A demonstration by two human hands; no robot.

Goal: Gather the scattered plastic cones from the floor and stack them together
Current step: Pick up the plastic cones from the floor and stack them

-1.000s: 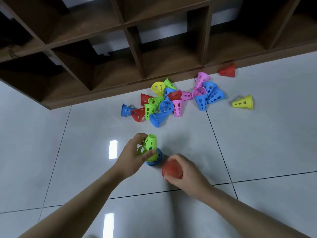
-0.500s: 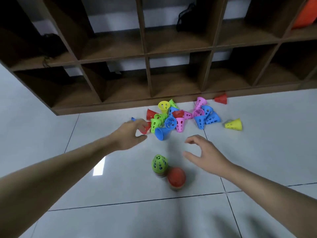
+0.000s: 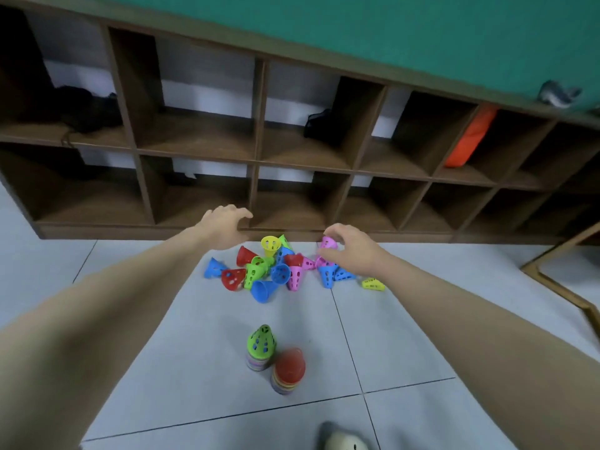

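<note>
A brown shelf with many open boxes stands along the wall, and an orange bag leans in one upper box. Under it is the grey tiled floor. The left hand hovers above the far left part of the pile, fingers spread and relaxed, holding nothing. The right hand is at the right part of the pile, fingers curled around a pink cone. The pile of loose cones lies on the floor just before the shelf. Nearer stand two stacks, touching: the green stack and, to its right, the red stack.
</note>
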